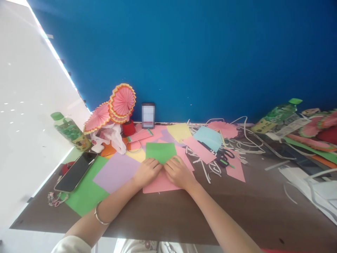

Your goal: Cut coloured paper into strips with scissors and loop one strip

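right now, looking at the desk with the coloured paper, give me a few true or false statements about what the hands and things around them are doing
1. Both hands press on the green paper. True: the left hand and right hand rest on its near edge.
2. The green paper lies on a pink sheet. True.
3. The dark phone lies to the right of the hands. False: it lies to their left, on a large green sheet.
4. The paper fans are blue. False: they are pink with yellow and orange edges.
5. The scissors are in the right hand. False: they lie on the table among paper strips.
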Available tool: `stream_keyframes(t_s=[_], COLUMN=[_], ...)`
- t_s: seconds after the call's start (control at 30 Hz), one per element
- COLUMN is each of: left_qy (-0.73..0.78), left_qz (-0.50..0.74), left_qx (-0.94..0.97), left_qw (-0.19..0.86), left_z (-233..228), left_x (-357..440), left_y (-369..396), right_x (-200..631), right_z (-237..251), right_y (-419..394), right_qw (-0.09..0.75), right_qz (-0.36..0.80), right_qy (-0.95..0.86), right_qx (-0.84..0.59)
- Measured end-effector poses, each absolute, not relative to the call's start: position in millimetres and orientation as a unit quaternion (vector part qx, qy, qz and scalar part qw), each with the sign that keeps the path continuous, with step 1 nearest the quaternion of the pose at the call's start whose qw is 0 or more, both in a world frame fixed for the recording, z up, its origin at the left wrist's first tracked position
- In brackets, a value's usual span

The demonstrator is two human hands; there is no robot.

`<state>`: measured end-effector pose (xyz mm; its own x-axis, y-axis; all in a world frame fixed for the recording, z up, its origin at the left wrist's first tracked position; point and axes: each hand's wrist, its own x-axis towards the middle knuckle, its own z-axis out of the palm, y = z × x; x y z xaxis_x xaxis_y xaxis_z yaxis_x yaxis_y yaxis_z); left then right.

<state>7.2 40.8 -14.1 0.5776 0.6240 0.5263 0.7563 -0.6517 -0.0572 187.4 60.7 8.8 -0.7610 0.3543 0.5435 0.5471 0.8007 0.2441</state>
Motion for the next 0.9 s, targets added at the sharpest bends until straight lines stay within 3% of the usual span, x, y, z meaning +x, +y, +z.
stream_keyframes(t_s=[0.3, 0.5, 0.7, 0.9], left_qy=[-0.391, -0.468, -0.488, -0.417], left_qz=[-0.237, -0.263, -0.28, -0.263], left_qx=[-0.872, -0.824, -0.809, -0.856], left_qw=[0.172, 0.179, 0.169, 0.158], left_z=[-2.1, -5.2, -6.1, -1.9], left_x=[-6.2, -39.5, -42.6, -18.3], left_y=[44.8, 59.9, 60.2, 47.9], right_x=[193.9, 216.4, 222.5, 197.5], right_z=[14.6, 17.3, 19.0, 15.1], right_y=[60.8, 74.4, 79.8, 64.0], right_qw=[0.251, 0.262, 0.341, 0.293], right_qz=[-0.192, -0.163, -0.123, -0.133], right_qy=[-0.917, -0.906, -0.864, -0.9], right_qx=[-0.243, -0.29, -0.35, -0.295])
